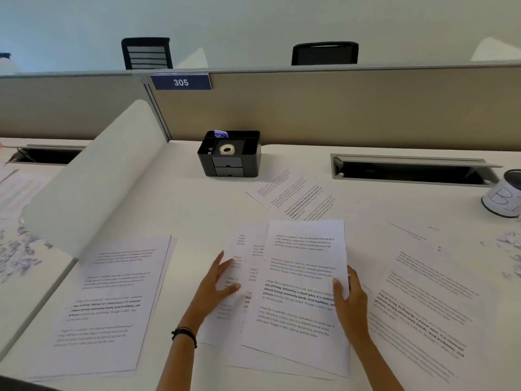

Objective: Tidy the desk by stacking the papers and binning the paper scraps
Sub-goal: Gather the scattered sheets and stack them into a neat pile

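Observation:
Printed sheets lie spread over the white desk [183, 198]. My right hand [351, 297] pinches the right edge of a printed sheet [301, 280], thumb on top, and holds it over the centre papers [239, 277]. My left hand [218, 283] rests flat with spread fingers on those centre papers. A neat stack of papers [110, 300] lies at the left. Another sheet [293, 196] lies farther back, and more sheets [425, 294] lie at the right. Paper scraps [510, 249] sit near the right edge, and more scraps [19, 255] lie on the neighbouring desk at far left.
A black desk organiser [229, 153] with a tape roll [227, 149] stands at the back. A small white and dark bin [504, 196] stands at far right. A curved white divider [93, 179] separates the left desk. An open cable tray [408, 170] runs along the partition.

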The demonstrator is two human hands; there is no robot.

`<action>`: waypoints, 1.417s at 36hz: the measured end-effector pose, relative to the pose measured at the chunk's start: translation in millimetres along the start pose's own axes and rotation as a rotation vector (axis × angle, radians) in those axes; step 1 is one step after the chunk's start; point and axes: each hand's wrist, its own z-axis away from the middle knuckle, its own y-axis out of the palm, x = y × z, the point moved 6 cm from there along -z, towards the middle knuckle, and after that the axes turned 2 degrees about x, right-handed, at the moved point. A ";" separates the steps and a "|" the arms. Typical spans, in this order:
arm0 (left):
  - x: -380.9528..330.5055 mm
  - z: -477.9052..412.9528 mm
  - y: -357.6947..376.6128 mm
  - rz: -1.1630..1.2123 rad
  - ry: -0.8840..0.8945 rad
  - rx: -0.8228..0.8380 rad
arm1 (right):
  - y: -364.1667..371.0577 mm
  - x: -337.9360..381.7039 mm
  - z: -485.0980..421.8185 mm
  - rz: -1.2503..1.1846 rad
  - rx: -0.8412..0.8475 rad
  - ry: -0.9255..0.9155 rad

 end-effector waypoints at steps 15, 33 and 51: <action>-7.0 -5.9 8.7 -0.339 -0.126 -0.351 | 14.5 -7.5 -2.4 0.208 0.094 -0.083; -11.0 -17.2 29.8 -0.146 -0.258 -0.211 | 18.9 -10.7 -4.1 0.329 0.103 -0.173; -25.8 3.3 45.2 -0.331 -0.190 -0.337 | 19.7 -14.4 -6.2 0.381 0.116 -0.194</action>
